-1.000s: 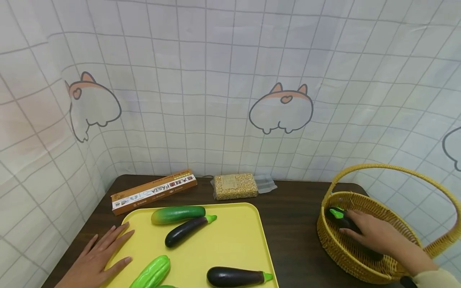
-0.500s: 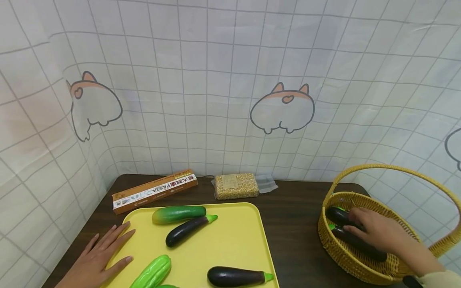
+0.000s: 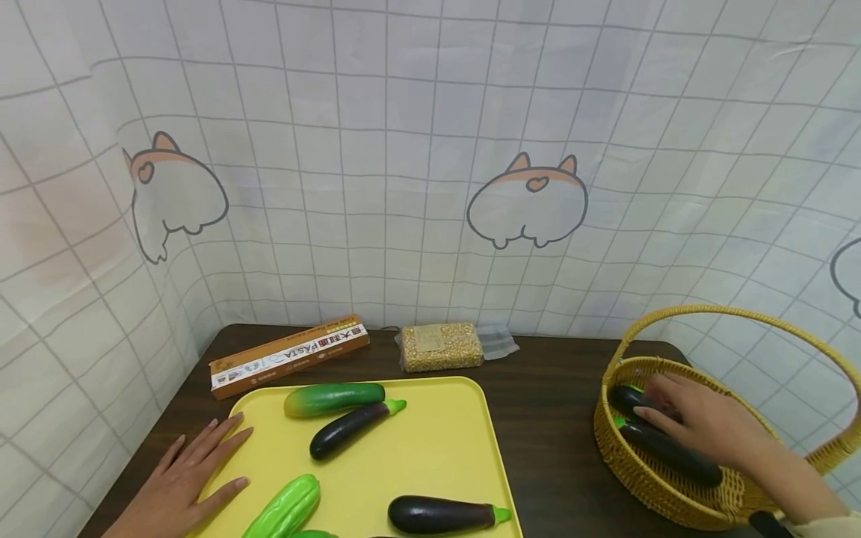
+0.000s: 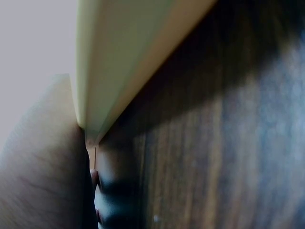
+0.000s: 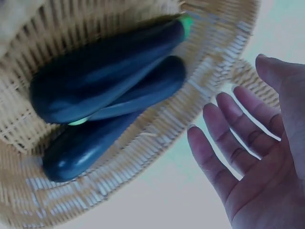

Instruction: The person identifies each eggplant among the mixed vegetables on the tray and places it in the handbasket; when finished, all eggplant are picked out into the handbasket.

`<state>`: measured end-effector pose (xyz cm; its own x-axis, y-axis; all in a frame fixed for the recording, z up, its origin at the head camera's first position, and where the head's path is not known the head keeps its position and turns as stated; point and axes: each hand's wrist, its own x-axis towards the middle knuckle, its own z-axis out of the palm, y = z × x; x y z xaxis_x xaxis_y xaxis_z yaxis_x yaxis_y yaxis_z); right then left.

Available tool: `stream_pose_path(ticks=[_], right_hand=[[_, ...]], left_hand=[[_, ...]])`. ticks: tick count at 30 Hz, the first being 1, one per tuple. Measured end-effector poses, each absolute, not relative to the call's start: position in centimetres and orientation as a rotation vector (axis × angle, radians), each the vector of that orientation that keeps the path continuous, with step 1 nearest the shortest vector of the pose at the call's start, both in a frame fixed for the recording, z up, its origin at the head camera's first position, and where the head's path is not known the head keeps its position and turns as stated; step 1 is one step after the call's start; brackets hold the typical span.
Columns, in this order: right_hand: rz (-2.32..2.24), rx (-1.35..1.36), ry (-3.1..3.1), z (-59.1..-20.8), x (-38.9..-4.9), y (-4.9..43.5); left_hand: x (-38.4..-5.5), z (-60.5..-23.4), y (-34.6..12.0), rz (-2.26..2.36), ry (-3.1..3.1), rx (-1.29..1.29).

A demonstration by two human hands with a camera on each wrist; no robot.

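My right hand (image 3: 706, 418) is over the wicker basket (image 3: 608, 456) at the right. In the right wrist view its fingers are relaxed and hold nothing, apart from the eggplants. A long dark eggplant (image 5: 100, 71) lies in the basket, with another eggplant (image 5: 152, 88) and a third, partly covered eggplant (image 5: 78, 148) beside it. Spread flat, my left hand (image 3: 178, 482) rests on the left edge of the yellow tray (image 3: 437, 441). On this tray lie an eggplant (image 3: 350, 432), a second eggplant (image 3: 437, 515), a green cucumber (image 3: 329, 400) and a light green ridged gourd (image 3: 285, 508).
A pasta box (image 3: 289, 357) lies behind the tray at the left. Beside it is a clear bag of corn kernels (image 3: 451, 351). The basket's tall handle (image 3: 733, 312) arches over the right arm. A gridded curtain (image 3: 377, 187) hangs behind the dark table (image 3: 545, 418).
My right hand has let go of an eggplant, which now lies in the basket beside another, and has lifted slightly off it. The left hand has stayed still.
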<state>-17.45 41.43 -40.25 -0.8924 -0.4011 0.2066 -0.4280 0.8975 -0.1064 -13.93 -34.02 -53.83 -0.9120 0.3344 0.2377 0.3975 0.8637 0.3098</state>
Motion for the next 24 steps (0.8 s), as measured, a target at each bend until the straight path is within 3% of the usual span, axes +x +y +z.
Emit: stream_pose_path(ticks=[24], right_hand=[[0.336, 0.829, -2.751, -38.8, -15.0, 33.3]], left_hand=[[-14.1, -53.8, -33.9, -0.557, -2.878, -0.557]])
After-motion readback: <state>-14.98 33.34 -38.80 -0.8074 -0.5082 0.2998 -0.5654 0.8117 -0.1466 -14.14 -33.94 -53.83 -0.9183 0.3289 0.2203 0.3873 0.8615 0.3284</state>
